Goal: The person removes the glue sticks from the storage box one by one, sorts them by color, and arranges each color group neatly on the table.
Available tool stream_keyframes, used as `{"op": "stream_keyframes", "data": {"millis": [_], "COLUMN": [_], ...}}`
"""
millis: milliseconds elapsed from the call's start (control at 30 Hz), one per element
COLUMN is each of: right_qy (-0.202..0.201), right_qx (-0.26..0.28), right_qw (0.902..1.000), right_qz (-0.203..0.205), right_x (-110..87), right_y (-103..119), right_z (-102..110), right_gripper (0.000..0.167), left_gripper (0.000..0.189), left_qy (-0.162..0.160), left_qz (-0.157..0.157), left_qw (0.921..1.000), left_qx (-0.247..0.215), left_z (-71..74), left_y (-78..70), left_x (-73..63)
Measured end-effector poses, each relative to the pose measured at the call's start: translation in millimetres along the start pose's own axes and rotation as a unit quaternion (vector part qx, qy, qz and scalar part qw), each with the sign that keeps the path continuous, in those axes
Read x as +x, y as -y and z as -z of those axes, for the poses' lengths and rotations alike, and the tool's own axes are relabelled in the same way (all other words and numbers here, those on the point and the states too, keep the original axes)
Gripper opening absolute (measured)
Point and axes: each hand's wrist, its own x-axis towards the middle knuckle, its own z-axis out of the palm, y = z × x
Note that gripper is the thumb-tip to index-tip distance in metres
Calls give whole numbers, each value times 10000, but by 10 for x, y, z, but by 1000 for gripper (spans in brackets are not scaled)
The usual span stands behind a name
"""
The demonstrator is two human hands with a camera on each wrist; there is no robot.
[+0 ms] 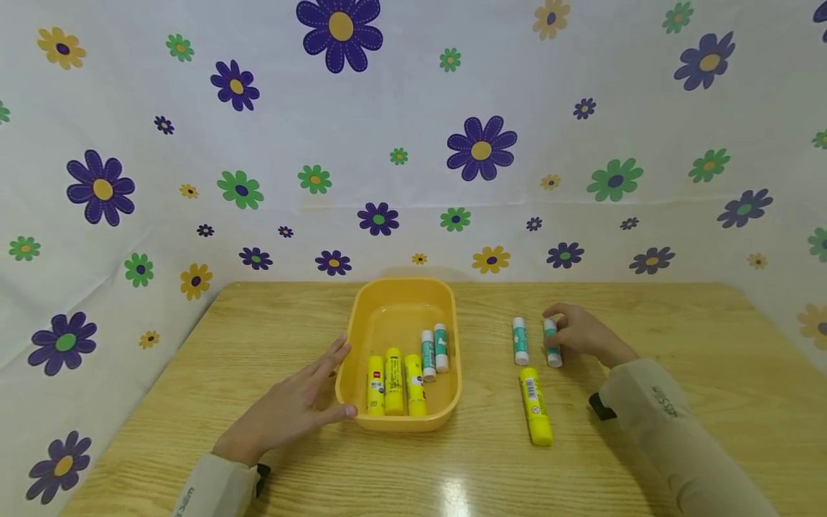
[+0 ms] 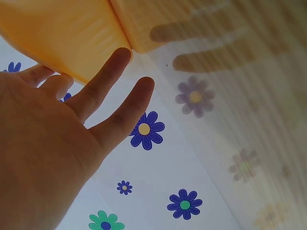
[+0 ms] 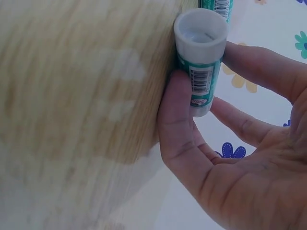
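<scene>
My left hand [image 1: 291, 409] has its fingers spread against the left wall of a yellow plastic tray [image 1: 452, 402], with the thumb at the near corner of the rim. In the left wrist view, its fingers [image 2: 103, 84] are extended beside the tray wall. My right hand [image 1: 584, 336] pinches a small teal-and-white glue stick [image 3: 202, 72] between thumb and fingers, on the right of the table. Just left of that one lies another teal-and-white glue stick [image 1: 520, 341]. Nearer me is a larger yellow glue stick [image 1: 535, 406].
Inside the tray, three yellow glue sticks [image 1: 393, 380] lie along the near side, with two teal-and-white glue sticks [image 1: 441, 348] to their right. A wooden table [image 1: 465, 474] carries everything. Behind it hangs a white flowered cloth [image 1: 413, 93].
</scene>
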Motion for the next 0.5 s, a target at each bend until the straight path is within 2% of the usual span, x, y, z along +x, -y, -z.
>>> {"op": "stream_keyframes", "data": {"millis": [300,500], "right_qy": [-95,-174], "right_qx": [-358,166], "right_qw": [9993,9997], "right_qz": [-95,5], "right_x": [2,-20], "right_y": [3,84], "right_z": [82,186], "right_gripper": [67,67], "left_gripper": [90,90], "left_qy": [24,27], "left_qz": [36,67], "left_qw": [10000,10000], "left_qx": [3,-8], "left_z": [14,17], "left_y": [-18,-21], "left_x": [-15,-18]}}
